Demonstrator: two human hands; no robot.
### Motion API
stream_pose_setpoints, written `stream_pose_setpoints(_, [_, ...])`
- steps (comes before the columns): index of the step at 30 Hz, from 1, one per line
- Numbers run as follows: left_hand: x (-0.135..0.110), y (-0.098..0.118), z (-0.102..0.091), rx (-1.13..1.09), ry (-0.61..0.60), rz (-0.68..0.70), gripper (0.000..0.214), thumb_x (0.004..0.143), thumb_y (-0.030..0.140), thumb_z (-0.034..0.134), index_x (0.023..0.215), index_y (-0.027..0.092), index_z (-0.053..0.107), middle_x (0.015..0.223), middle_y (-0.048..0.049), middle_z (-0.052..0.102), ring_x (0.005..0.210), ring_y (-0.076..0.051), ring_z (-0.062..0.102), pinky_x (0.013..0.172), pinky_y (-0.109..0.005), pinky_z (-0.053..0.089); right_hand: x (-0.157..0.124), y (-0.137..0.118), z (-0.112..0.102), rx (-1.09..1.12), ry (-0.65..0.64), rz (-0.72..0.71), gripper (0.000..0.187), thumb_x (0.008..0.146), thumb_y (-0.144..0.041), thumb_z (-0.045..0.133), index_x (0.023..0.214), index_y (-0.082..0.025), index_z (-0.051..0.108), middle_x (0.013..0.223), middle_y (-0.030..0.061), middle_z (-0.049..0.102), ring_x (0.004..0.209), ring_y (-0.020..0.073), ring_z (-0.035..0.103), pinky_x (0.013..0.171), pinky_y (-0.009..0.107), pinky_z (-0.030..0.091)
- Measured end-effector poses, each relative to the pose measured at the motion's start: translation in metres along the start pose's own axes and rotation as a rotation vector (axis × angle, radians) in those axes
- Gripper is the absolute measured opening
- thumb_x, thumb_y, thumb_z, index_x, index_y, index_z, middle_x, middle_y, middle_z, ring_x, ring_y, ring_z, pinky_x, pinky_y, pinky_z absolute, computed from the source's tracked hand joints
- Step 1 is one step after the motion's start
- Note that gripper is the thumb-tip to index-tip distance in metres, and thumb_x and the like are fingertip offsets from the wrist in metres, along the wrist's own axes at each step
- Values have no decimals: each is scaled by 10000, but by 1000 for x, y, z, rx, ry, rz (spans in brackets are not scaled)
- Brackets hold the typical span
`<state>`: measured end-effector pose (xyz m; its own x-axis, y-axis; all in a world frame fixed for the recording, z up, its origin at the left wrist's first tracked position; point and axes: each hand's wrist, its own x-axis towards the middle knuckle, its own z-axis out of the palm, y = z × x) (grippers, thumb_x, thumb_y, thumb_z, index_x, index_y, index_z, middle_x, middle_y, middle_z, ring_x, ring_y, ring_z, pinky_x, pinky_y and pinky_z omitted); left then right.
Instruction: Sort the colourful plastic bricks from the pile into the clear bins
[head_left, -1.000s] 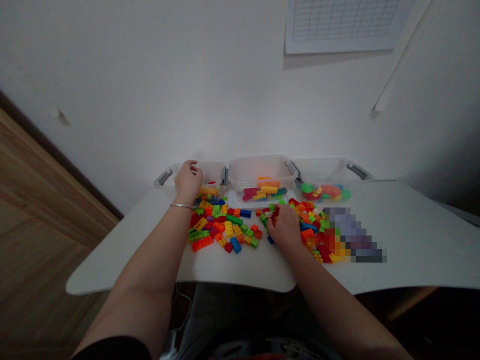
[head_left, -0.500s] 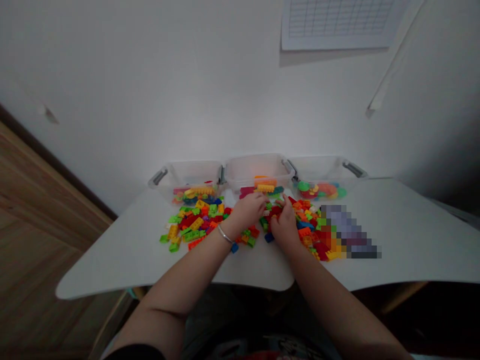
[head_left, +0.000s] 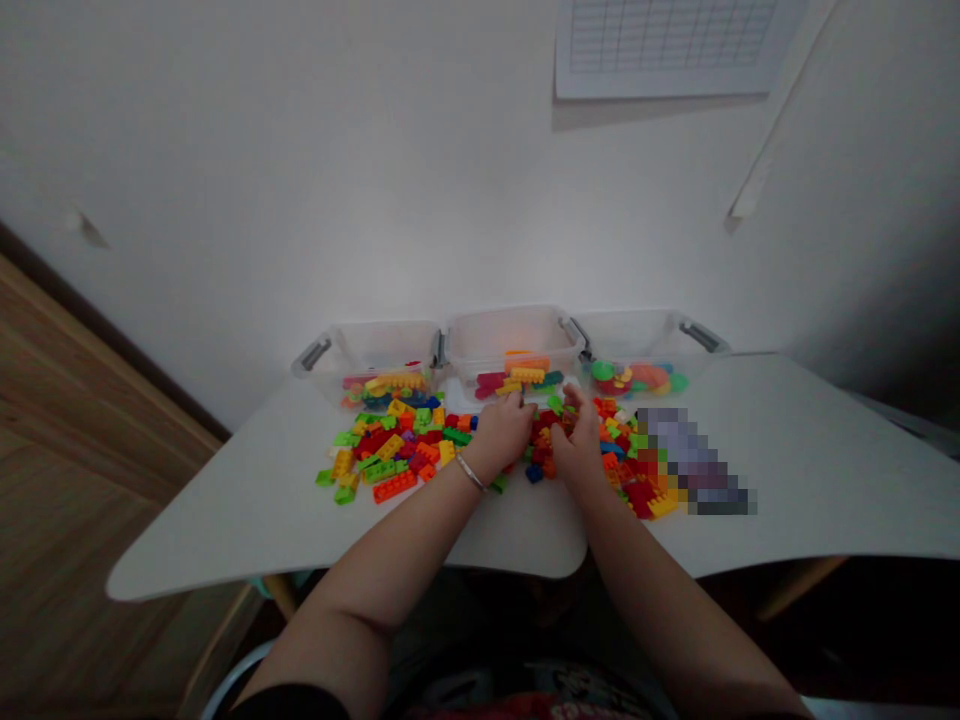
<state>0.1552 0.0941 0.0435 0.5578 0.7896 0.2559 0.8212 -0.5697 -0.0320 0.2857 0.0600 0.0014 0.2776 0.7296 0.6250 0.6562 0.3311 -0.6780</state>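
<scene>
Bins wall bricks beyond left hand, right hand.

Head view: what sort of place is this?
Probably a plain room at home or in a lab: white table against a pale wall, three clear bins at its back, loose toy bricks spread in front.

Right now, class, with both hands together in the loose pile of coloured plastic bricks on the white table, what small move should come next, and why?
Probably pinch one brick and lift it clear. The left hand and right hand meet, fingers curled, over the coloured plastic bricks just before the middle clear plastic tub; a firm hold on any brick is not visible.
</scene>
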Motion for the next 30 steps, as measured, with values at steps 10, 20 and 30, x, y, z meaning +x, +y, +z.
stream_pose_setpoints(10, [1, -19, -2, 89, -56, -65, 276, 938, 163, 427, 1099, 207, 646, 1003, -91, 657, 936, -229, 638, 748, -327, 482, 17, -4, -34, -699, -277, -33, 404, 851, -246, 495, 1213, -109, 612, 1234, 152, 633, 1150, 303, 513, 988, 416, 377])
stream_pose_setpoints(20, [2, -25, -3, 80, -13, -68, 243, 954, 159, 406, 1081, 176, 612, 968, -113, 675, 913, -219, 651, 777, -333, 479, 36, -4, -17, -780, -466, -12, 415, 909, -321, 443, 1235, -137, 621, 1213, 146, 661, 1138, 310, 541, 991, 423, 353])
stream_pose_setpoints(30, [-24, -30, -40, -203, 120, -184, 205, 887, 206, 550, 1082, 211, 613, 1006, -70, 703, 901, -209, 659, 762, -302, 491, 35, 0, -8, -741, -543, -77, 406, 942, -329, 404, 1238, -187, 644, 1222, 107, 674, 1187, 293, 530, 1008, 396, 357])
